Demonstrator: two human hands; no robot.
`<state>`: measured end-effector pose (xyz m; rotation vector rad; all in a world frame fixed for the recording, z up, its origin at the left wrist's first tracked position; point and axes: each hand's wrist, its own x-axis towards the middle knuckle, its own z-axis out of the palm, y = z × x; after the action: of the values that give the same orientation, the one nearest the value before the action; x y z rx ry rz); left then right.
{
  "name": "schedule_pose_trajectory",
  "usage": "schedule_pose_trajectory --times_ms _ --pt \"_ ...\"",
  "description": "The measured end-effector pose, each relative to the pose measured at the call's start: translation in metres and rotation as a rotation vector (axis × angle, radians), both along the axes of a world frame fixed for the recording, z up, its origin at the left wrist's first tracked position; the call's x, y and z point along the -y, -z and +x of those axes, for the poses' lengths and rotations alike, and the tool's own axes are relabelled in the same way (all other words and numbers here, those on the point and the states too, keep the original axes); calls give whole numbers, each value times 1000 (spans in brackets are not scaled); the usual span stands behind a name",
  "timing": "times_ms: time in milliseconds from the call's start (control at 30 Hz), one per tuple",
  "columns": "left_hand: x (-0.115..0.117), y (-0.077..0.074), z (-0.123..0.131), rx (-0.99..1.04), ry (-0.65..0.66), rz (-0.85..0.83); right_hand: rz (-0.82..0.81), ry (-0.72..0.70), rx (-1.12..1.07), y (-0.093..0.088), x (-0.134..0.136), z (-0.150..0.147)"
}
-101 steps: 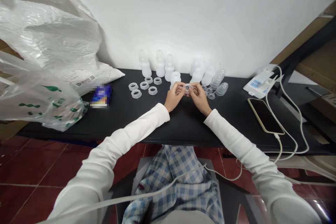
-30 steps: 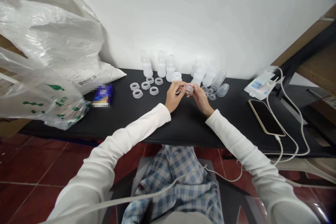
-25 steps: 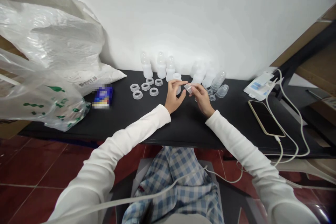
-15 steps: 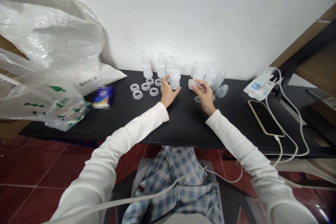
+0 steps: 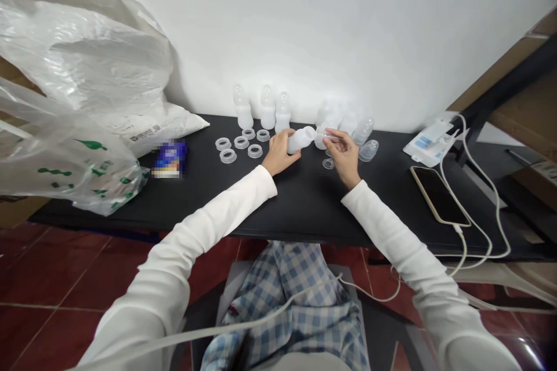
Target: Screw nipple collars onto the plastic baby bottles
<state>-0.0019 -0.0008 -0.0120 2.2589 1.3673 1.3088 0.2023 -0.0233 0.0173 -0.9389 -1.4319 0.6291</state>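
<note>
My left hand (image 5: 279, 155) is wrapped round a white baby bottle (image 5: 300, 139), tilted with its open neck toward the right. My right hand (image 5: 345, 159) pinches a clear bottle cap (image 5: 321, 136) on its side, its open end facing the bottle's neck. Whether the two touch, I cannot tell. Several clear rings, such as this ring (image 5: 255, 151), lie on the black table left of my left hand. Behind them stand three capped bottles, one being this bottle (image 5: 243, 110). A clear dome cap (image 5: 368, 151) lies right of my right hand, and a small clear piece (image 5: 328, 163) lies below it.
More bottles and caps, partly hazy, stand behind my right hand. Plastic bags (image 5: 82, 64) and a blue packet (image 5: 170, 157) occupy the left. On the right lie a phone (image 5: 439, 194), a white power strip (image 5: 429, 142) and cables (image 5: 496, 197). A white wall (image 5: 304, 23) rises behind.
The bottle in my left hand was upright and is now lifted and tipped rightward, with my fingers closed round it. The cap in my right hand has shifted slightly right.
</note>
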Motion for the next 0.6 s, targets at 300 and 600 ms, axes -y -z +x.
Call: schedule_pose_trajectory --times_ms 300,600 --pt "2 -21 -40 -126 193 256 47 -108 205 -8 1 11" --pt "9 -33 -54 134 357 -93 103 -131 306 -7 11 3"
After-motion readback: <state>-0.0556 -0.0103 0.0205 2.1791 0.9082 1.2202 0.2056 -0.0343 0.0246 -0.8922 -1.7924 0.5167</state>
